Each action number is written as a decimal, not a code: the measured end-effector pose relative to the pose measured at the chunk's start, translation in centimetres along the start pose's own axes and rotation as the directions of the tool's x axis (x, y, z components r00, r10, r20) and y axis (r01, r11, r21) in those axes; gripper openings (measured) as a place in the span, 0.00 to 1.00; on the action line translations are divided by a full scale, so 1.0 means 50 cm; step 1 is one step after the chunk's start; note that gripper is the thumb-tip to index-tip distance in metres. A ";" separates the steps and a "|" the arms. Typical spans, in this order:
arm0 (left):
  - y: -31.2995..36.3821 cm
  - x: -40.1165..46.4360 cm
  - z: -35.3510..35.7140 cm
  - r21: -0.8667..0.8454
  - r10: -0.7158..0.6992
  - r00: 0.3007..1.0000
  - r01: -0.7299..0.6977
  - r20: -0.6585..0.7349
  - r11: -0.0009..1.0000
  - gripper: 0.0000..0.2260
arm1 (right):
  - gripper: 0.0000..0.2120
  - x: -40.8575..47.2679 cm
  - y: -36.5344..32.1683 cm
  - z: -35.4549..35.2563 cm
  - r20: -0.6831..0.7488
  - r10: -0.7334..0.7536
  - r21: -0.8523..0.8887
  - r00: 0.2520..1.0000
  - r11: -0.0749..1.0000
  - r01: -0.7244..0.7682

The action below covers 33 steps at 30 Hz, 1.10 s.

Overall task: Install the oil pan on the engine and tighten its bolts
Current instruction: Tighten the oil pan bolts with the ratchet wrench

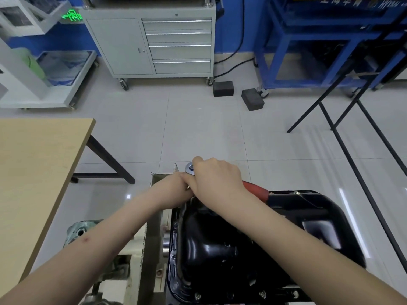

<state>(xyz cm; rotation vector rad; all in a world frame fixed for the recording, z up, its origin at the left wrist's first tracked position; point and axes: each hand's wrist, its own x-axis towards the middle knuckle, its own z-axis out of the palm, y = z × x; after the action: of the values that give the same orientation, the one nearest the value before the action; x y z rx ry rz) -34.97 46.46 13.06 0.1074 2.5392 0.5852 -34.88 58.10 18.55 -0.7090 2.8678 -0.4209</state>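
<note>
- Nearest: both forearms reach fwd from the bottom edge and cross toward the far-left corner of the oil pan (231, 249), which sits on the engine (152, 238) right in front of the person.
- Pan look: glossy black stamped steel, deep sump w/ stepped floor, flat flange all round. Bolt heads (263, 294) show along the near flange; a couple more at the far rim. Reflections on the right wall, no dents visible.
- Engine is mostly hidden under the pan; a pale, chipped block face and a greenish casting show on the left.
- Right hand (217, 178) is wrapped over the ratchet wrench (255, 191) near its head; the chrome head (190, 167) peeks out past the knuckles and the red grip sticks out behind the wrist, over the pan's far rim.
- Left hand (184, 183) is tucked under the right one by the socket area. Fingers hidden, so can't tell if it grips anything or just steadies.
- Step in hand, imo: tightening the far-left corner bolt.
- To do it well: keep socket square on the bolt, steady the head w/ the left hand, pull from the red grip for leverage, short even strokes. Snug all bolts criss-cross before final torque so the flange seats flat; don't overtighten, thin flange warps.
- Farther out: wooden table at left, tiled floor, two black blocks, grey drawer cabinet on castors, blue frame at right.
</note>
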 end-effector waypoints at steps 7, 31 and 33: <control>0.004 -0.003 0.001 -0.101 0.084 0.996 -0.088 -0.041 0.991 0.07 | 0.19 0.020 0.055 -0.024 0.007 -0.271 -0.153 0.963 0.951 0.269; 0.031 -0.009 0.006 -0.138 0.102 0.993 -0.109 -0.052 0.984 0.09 | 0.23 0.053 0.096 -0.044 0.198 -0.526 -0.177 0.827 0.811 0.558; 0.028 -0.010 0.010 -0.167 0.111 0.992 -0.121 -0.065 0.979 0.06 | 0.26 0.053 0.116 -0.051 0.222 -0.527 -0.192 0.821 0.802 0.566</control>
<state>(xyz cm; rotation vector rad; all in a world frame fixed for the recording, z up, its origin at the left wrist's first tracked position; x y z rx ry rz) -34.33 47.84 13.53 0.1810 2.5357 0.8597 -40.28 62.33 18.97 -1.5609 2.5402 -0.0504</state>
